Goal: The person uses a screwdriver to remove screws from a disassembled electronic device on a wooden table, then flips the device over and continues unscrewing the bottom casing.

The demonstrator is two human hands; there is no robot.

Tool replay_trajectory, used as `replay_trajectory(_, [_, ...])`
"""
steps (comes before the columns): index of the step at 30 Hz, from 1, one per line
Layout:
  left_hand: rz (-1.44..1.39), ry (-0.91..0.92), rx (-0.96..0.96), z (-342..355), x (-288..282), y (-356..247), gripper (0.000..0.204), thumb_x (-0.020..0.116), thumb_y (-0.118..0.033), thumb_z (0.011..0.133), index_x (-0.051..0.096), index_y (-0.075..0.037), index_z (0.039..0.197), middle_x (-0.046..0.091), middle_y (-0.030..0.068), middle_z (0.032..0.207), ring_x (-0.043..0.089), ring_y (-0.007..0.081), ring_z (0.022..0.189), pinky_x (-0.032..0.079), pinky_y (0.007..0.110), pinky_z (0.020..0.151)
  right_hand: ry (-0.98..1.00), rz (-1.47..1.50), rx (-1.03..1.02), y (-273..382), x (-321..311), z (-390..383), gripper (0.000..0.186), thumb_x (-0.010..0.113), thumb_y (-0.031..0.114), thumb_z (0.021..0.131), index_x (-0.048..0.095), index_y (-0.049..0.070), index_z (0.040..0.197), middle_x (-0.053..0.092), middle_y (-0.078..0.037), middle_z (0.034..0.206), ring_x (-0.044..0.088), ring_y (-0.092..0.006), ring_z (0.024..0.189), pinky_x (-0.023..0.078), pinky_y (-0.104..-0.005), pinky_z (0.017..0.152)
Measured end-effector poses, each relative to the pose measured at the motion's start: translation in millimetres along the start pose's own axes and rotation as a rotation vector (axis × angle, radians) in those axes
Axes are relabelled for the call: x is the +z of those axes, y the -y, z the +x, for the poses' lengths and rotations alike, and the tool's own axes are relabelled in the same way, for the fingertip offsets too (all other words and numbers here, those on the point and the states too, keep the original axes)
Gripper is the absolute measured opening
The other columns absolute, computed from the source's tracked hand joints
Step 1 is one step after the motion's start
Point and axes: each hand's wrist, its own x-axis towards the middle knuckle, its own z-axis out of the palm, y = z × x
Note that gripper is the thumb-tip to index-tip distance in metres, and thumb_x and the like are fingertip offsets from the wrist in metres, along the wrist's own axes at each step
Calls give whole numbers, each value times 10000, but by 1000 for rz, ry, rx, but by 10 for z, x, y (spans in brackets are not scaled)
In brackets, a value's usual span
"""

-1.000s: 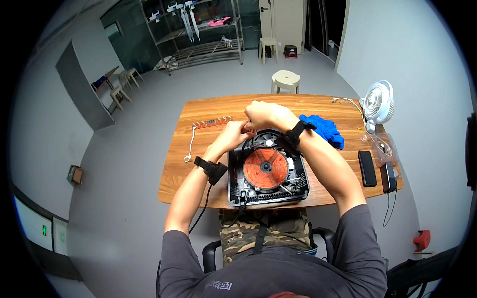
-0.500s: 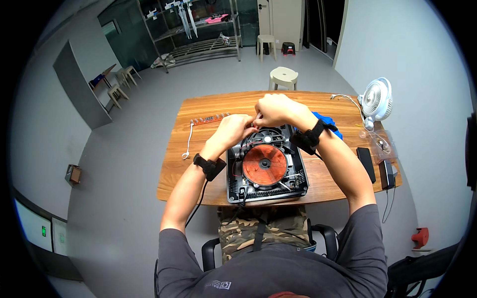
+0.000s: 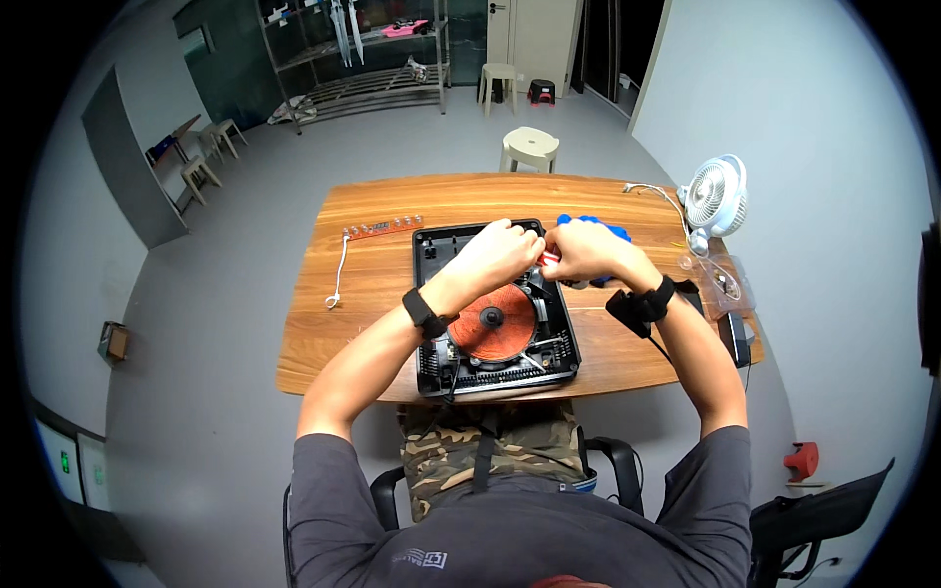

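Note:
An opened induction cooker (image 3: 424,323) lies on the wooden table in front of me, its black housing exposed. Inside it is the round copper-coloured coil (image 3: 480,333) with a dark centre. My left hand (image 3: 498,250) is over the cooker's far part, fingers closed at a small red-and-white piece (image 3: 549,260). Meeting it from the right, my right hand (image 3: 588,251) pinches the same piece. The piece's full shape is hidden by the fingers. A blue thing (image 3: 613,231), perhaps cloth or a glove, lies just behind my right hand.
A red strip with round parts (image 3: 382,227) and a white cable lies at the table's left. The right side carries a white fan (image 3: 716,196), a clear plastic tray (image 3: 730,279) and a dark box (image 3: 733,338). Beyond the table stands a cream stool (image 3: 530,147).
Both hands have shifted right relative to the cooker, toward its far right corner, and the red-and-white piece shows more between them. The whole view has swung slightly right.

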Motion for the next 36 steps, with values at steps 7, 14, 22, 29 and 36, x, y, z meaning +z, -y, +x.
replay_trajectory(7, [-356, -39, -174, -192, 35, -1, 296, 720, -229, 889, 662, -93, 1146, 717, 111, 1028, 707, 315, 945, 562, 426, 826, -113, 348, 90, -393, 640, -330, 363, 713, 326, 781, 661, -19, 884, 702, -241, 747, 716, -405, 754, 561, -460, 710])
replay_trajectory(14, [-328, 58, -620, -1154, 143, 661, 210, 706, -191, 909, 719, -50, 1065, 698, 140, 1034, 688, 349, 953, 554, 445, 818, -112, 360, 258, -880, 1303, -544, 400, 721, 318, 790, 658, -55, 919, 694, -309, 849, 700, -451, 837, 556, -479, 765])
replay_trajectory(22, [-506, 150, -772, -1561, 332, 614, 233, 749, -216, 875, 731, -30, 1015, 698, 161, 947, 692, 347, 913, 547, 449, 811, -122, 342, 269, -944, 1670, -501, 364, 697, 283, 796, 655, -51, 933, 685, -312, 850, 687, -460, 841, 543, -495, 751])
replay_trajectory(29, [-597, 176, -757, -1583, 417, 409, 191, 777, -179, 830, 746, -18, 927, 693, 171, 880, 692, 332, 847, 543, 422, 756, -85, 414, 362, -818, 1645, -490, 399, 730, 285, 800, 675, -26, 1044, 711, -305, 943, 704, -446, 928, 559, -485, 836])
replay_trajectory(36, [-588, 192, -722, -1626, 499, 359, 142, 774, -165, 800, 766, -46, 876, 679, 179, 945, 674, 372, 931, 541, 453, 818, -47, 221, 271, -924, 1635, -467, 520, 715, 477, 861, 697, -12, 1036, 721, -285, 930, 710, -436, 917, 563, -488, 815])
